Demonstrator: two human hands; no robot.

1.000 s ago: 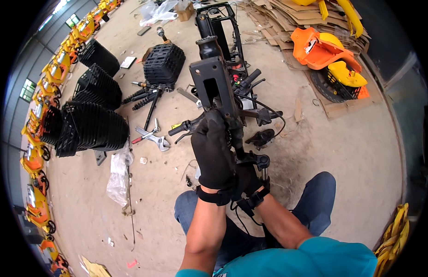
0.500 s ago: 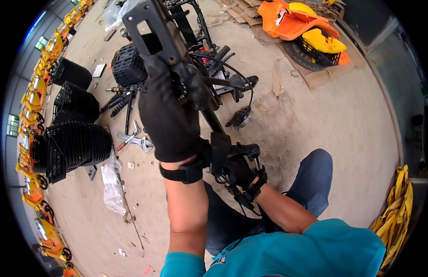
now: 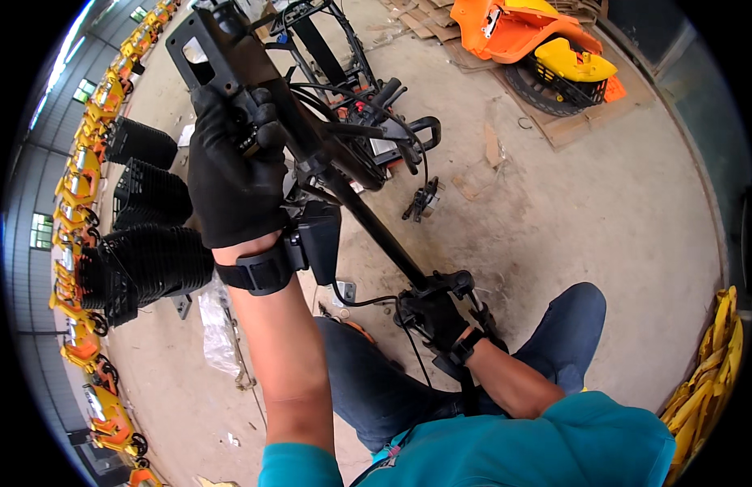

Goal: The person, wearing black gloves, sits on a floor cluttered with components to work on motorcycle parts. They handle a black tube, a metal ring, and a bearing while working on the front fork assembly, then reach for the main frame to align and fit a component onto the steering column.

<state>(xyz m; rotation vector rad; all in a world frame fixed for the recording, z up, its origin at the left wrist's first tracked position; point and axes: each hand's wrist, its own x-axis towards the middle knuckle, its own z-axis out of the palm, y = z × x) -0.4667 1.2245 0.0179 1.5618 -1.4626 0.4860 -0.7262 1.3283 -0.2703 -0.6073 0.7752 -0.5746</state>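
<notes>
A black metal vehicle frame rises in front of me, with a slotted bracket at its upper end. My left hand, in a black glove, is closed beside the bracket and the frame's tube. Small metallic glints show between its curled fingers, but the part there is too small to name. A long black steering stem slants from the frame's tube down to a fork clamp. My right hand, also gloved, is wrapped round the fork at the clamp, low between my knees. A cable hangs from the box on my left wrist.
Stacks of black plastic baskets stand at left, beside a row of yellow-orange vehicles. Another black frame lies ahead. Orange body panels and a tyre rest on cardboard at far right. Yellow straps lie at right.
My left hand has moved left and slightly up, off the line of the stem. The fork in my right hand has shifted down and right, and more of the stem shows.
</notes>
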